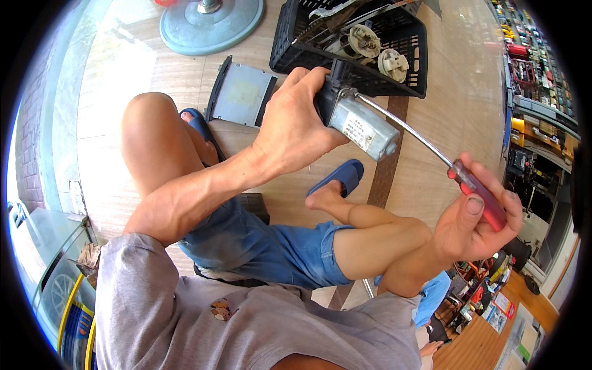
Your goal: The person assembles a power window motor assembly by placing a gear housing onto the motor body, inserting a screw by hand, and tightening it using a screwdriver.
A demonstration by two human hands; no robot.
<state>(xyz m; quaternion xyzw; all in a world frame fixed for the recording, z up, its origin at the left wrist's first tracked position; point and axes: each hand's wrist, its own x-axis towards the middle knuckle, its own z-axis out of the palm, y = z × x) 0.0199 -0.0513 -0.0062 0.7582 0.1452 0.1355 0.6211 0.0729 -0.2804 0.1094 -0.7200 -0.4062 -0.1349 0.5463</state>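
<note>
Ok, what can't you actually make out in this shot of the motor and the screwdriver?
Head view:
- Screwdriver tip: hidden where the shaft meets the motor, so the screw cannot be seen.
- Motor's black end: covered by the left hand.
- Screwdriver handle: mostly wrapped by the right hand.
- Crate contents: cut off by the top edge.
- Shelf items: too small.

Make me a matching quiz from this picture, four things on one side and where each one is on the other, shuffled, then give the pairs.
Things:
1. small motor
2. screwdriver
3. black crate
4. grey flat panel

Places:
A. on the floor beside the crate, near the raised knee
B. gripped in the left hand
C. on the floor, holding loose round parts
D. red handle in the right hand, tip at the motor

Pairs: 1-B, 2-D, 3-C, 4-A
</note>
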